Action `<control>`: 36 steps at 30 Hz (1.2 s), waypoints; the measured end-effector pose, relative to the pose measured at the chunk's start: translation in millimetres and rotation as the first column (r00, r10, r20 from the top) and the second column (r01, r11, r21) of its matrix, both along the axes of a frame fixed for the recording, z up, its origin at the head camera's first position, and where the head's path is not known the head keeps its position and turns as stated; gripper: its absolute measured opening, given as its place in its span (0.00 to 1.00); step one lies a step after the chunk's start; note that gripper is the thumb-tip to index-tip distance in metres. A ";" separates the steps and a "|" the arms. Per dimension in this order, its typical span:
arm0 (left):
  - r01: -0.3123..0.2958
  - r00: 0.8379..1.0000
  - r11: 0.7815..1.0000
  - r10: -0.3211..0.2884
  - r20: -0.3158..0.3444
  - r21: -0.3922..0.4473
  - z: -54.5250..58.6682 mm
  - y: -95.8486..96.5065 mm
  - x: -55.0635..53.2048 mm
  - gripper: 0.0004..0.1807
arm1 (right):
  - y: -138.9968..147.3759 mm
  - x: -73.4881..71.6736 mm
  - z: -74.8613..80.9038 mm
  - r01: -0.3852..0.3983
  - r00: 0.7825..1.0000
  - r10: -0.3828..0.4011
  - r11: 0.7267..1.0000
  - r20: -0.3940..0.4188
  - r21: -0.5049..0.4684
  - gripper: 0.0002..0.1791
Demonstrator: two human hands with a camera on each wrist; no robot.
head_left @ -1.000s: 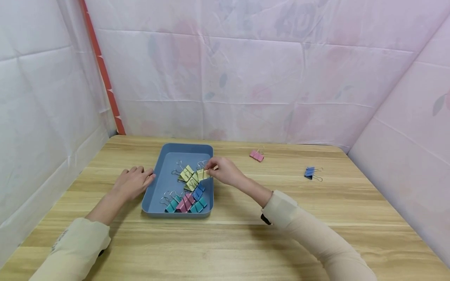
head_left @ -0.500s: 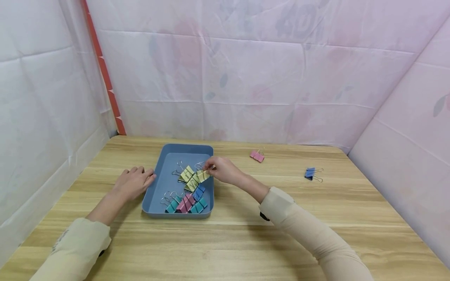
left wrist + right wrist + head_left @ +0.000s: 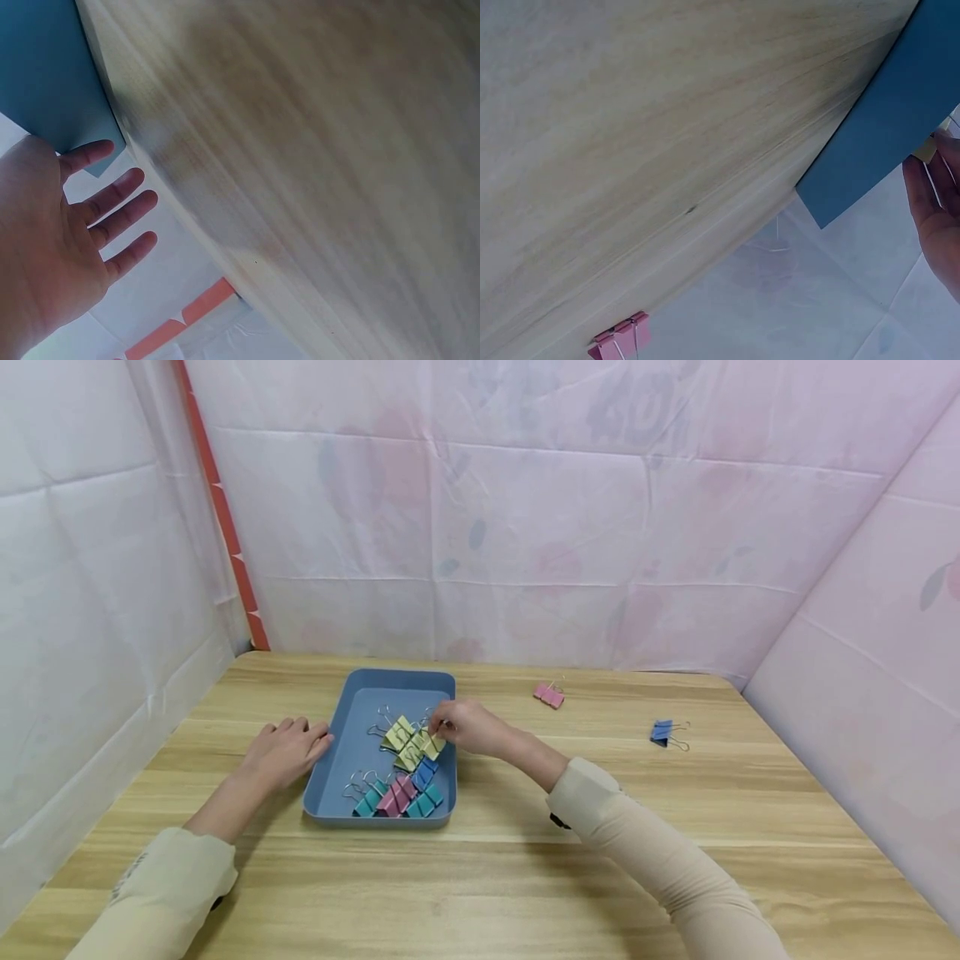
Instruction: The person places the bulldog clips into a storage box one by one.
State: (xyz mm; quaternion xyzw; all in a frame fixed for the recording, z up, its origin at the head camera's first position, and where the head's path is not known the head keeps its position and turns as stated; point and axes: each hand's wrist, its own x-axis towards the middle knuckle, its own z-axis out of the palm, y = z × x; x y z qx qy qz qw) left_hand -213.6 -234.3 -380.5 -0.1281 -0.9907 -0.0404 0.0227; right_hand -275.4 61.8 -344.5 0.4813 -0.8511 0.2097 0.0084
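Observation:
A blue-grey tray (image 3: 360, 695) holds several binder clips. In the head view my right hand (image 3: 474, 727) reaches over its right wall and pinches a yellow binder clip (image 3: 432, 746), which lies against other yellow clips (image 3: 397, 732). Part of that clip hides behind my fingers. The right wrist view shows the fingertips and a bit of yellow beyond the tray wall (image 3: 870, 150). My left hand (image 3: 283, 752) is beside the tray's left side, its thumb at the wall; in the left wrist view the fingers (image 3: 124, 217) are spread and hold nothing.
Toward the tray's front lie teal clips (image 3: 425, 802), a pink clip (image 3: 396, 795) and a blue clip (image 3: 425, 772). On the wooden table (image 3: 487, 885), right of the tray, are another pink clip (image 3: 549, 695) and another blue clip (image 3: 663, 733). Cloth walls (image 3: 540, 527) enclose the table.
My right hand has shifted slightly left, and the pinched yellow clip has turned and moved closer to the other yellow ones. The left hand stays in place.

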 end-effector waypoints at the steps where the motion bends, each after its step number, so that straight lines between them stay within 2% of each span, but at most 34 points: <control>1: -0.001 1.000 1.000 0.001 0.001 0.002 -0.2 0.2 0.3 0.26 | 0.0 -0.2 -0.7 0.001 1.000 -0.001 1.000 0.001 0.006 0.06; 7: -0.005 1.000 1.000 0.005 0.009 0.004 -0.6 0.7 1.2 0.26 | 1.1 -0.4 -2.6 0.016 1.000 -0.016 0.999 -0.009 0.036 0.05; 16: 0.004 1.000 1.000 -0.004 -0.001 0.001 1.0 1.0 0.6 0.26 | 5.0 -1.2 -1.9 0.055 0.996 -0.049 0.996 -0.073 0.072 0.05; 23: 0.018 0.999 1.000 -0.018 -0.038 0.002 0.7 -0.4 1.5 0.25 | 7.9 -2.4 1.4 0.037 0.994 -0.030 0.998 -0.108 0.059 0.05; 36: 0.011 1.000 1.000 -0.011 -0.012 -0.003 2.1 0.7 0.9 0.25 | 11.3 -1.8 4.2 0.066 0.995 -0.062 0.996 -0.073 0.057 0.05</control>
